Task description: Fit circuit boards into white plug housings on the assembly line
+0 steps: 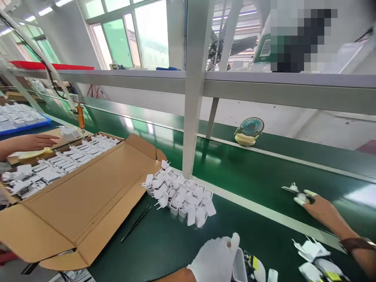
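nearest, the left hand (pixel 216 258) in a white glove lies at the front of the dark green table (pixel 164 246), its fingers (pixel 235 239) bent close together against a white plastic tray (pixel 239 266); whether they grip it i cannot tell. loose white plug housings (pixel 310 250) lie to its right. further out, the right hand (pixel 321 211), pale caps on its fingers (pixel 310 193), pinches a small white plug part (pixel 293 188) on the green conveyor belt (pixel 258 172). to the left, a heap of white plug adapters (pixel 179 196) sits beside thin black tweezers (pixel 136 223) and an open brown cardboard box (pixel 85 196). beyond, a co-worker's hand (pixel 35 143) rests by the box, and a small teal desk fan (pixel 250 131) stands across the belt.
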{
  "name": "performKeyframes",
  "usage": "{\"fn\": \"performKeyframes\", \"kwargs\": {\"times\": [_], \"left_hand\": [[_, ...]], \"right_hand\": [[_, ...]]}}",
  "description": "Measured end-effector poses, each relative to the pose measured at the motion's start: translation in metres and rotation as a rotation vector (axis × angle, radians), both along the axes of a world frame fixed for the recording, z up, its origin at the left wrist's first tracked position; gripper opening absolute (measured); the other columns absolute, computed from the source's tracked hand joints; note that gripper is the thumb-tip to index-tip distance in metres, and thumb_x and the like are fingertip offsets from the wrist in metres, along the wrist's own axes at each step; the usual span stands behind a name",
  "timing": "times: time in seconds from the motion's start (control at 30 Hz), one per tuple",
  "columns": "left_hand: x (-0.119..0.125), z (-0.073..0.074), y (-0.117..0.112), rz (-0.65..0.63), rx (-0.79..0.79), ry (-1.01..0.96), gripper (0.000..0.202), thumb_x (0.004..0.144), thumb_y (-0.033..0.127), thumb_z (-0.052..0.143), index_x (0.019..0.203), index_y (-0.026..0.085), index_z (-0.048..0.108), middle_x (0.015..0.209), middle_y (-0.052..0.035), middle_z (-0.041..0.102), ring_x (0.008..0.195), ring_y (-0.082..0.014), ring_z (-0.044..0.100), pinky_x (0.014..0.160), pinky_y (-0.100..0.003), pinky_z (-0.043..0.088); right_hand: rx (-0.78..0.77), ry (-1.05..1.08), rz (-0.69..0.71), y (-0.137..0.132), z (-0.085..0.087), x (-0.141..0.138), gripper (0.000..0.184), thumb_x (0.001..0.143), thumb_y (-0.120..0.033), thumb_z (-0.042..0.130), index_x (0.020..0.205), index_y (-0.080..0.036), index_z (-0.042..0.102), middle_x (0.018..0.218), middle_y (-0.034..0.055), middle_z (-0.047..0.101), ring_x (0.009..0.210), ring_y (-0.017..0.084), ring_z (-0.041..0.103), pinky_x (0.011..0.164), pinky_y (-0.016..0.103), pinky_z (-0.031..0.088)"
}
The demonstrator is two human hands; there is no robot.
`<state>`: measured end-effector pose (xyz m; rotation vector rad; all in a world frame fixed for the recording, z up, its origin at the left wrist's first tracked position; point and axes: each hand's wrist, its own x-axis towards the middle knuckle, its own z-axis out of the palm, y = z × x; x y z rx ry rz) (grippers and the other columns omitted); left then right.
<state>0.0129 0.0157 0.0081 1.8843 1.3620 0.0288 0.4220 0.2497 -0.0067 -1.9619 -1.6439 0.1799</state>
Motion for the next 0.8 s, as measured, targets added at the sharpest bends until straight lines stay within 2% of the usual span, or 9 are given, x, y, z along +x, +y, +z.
{"fn": "performKeyframes", "kwargs": {"times": [0.07, 0.1, 0.17, 0.27, 0.33, 0.43, 0.57, 0.67, 0.8], "left_hand": [[0.000, 0.006, -0.008, -0.003, 0.037, -0.013, 0.085, 0.068, 0.050, 0.076, 0.145, 0.025, 0.050, 0.124, -0.0162, 0.065, 0.105, -0.0390, 0.064, 0.088, -0.049, 0.051], [0.000, 0.009, -0.012, 0.029, 0.066, -0.015, 0.086, 0.068, 0.049, 0.075, 0.146, 0.025, 0.050, 0.124, -0.0155, 0.065, 0.107, -0.0379, 0.063, 0.093, -0.048, 0.050], [-0.002, 0.012, -0.017, 0.089, 0.112, -0.029, 0.081, 0.073, 0.044, 0.070, 0.149, 0.024, 0.047, 0.127, -0.0139, 0.064, 0.113, -0.0344, 0.061, 0.100, -0.043, 0.046], [-0.003, 0.009, -0.019, 0.091, 0.171, -0.033, 0.086, 0.079, 0.035, 0.065, 0.158, 0.025, 0.033, 0.133, -0.0112, 0.062, 0.116, -0.0295, 0.060, 0.100, -0.036, 0.045], [-0.002, 0.005, -0.019, 0.075, 0.214, -0.039, 0.088, 0.082, 0.033, 0.062, 0.161, 0.025, 0.024, 0.134, -0.0094, 0.062, 0.115, -0.0265, 0.060, 0.098, -0.033, 0.045], [-0.001, 0.004, -0.021, 0.052, 0.248, -0.038, 0.084, 0.085, 0.032, 0.060, 0.161, 0.024, 0.024, 0.134, -0.0088, 0.062, 0.116, -0.0245, 0.060, 0.099, -0.032, 0.045], [-0.001, 0.009, -0.024, 0.049, 0.279, -0.022, 0.079, 0.086, 0.034, 0.058, 0.159, 0.024, 0.028, 0.139, -0.0095, 0.059, 0.122, -0.0256, 0.059, 0.103, -0.034, 0.044], [0.000, 0.012, -0.025, 0.049, 0.298, -0.008, 0.078, 0.088, 0.038, 0.056, 0.159, 0.025, 0.026, 0.140, -0.0101, 0.058, 0.122, -0.0277, 0.059, 0.101, -0.037, 0.046], [0.002, 0.013, -0.024, 0.041, 0.305, 0.019, 0.078, 0.092, 0.041, 0.051, 0.160, 0.024, 0.020, 0.140, -0.0120, 0.058, 0.116, -0.0294, 0.063, 0.094, -0.037, 0.049]], "right_hand": [[-0.059, -0.005, -0.003, -0.008, 0.006, -0.010, 0.036, 0.066, -0.034, 0.070, 0.097, -0.015, 0.071, 0.094, 0.0288, 0.073, 0.093, 0.045, 0.072, 0.080, 0.051, 0.053], [-0.067, -0.004, 0.005, -0.013, 0.010, -0.015, 0.042, 0.069, -0.033, 0.070, 0.106, -0.014, 0.071, 0.106, 0.0280, 0.073, 0.104, 0.043, 0.070, 0.089, 0.049, 0.052], [-0.066, 0.008, 0.023, -0.024, 0.016, -0.023, 0.056, 0.072, -0.033, 0.071, 0.123, -0.011, 0.066, 0.123, 0.0236, 0.070, 0.116, 0.038, 0.066, 0.101, 0.045, 0.050], [-0.052, 0.052, 0.077, -0.053, 0.026, -0.029, 0.067, 0.077, -0.034, 0.070, 0.139, -0.014, 0.057, 0.130, 0.0154, 0.068, 0.117, 0.029, 0.067, 0.105, 0.039, 0.050], [-0.051, 0.092, 0.115, -0.084, 0.033, -0.030, 0.068, 0.080, -0.034, 0.070, 0.144, -0.019, 0.054, 0.131, 0.0104, 0.068, 0.113, 0.025, 0.068, 0.103, 0.037, 0.052], [-0.062, 0.155, 0.146, -0.141, 0.044, -0.024, 0.066, 0.083, -0.033, 0.070, 0.146, -0.026, 0.052, 0.134, 0.0057, 0.067, 0.115, 0.024, 0.068, 0.105, 0.038, 0.052], [-0.100, 0.250, 0.113, -0.205, 0.048, -0.008, 0.064, 0.083, -0.030, 0.071, 0.144, -0.022, 0.054, 0.132, 0.0094, 0.068, 0.114, 0.027, 0.068, 0.101, 0.043, 0.056], [-0.104, 0.314, 0.063, -0.232, 0.043, 0.000, 0.055, 0.083, -0.028, 0.069, 0.137, -0.018, 0.060, 0.126, 0.0124, 0.071, 0.112, 0.029, 0.070, 0.098, 0.044, 0.058], [-0.085, 0.349, 0.019, -0.245, 0.031, 0.005, 0.053, 0.085, -0.028, 0.067, 0.136, -0.016, 0.059, 0.130, 0.0127, 0.069, 0.116, 0.027, 0.068, 0.102, 0.043, 0.056]]}}
